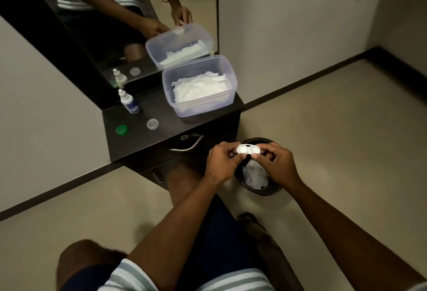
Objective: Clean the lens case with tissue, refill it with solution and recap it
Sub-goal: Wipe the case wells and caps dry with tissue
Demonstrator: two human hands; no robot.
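Above bin (265,190), pinched lens case (248,149)

Label on the solution bottle (129,102) at left of centre too small to read. Black bin (258,186) at centre partly hidden behind both hands. Ends of the lens case (248,149) covered by fingertips. Mirror (115,24) cut off at the top edge.
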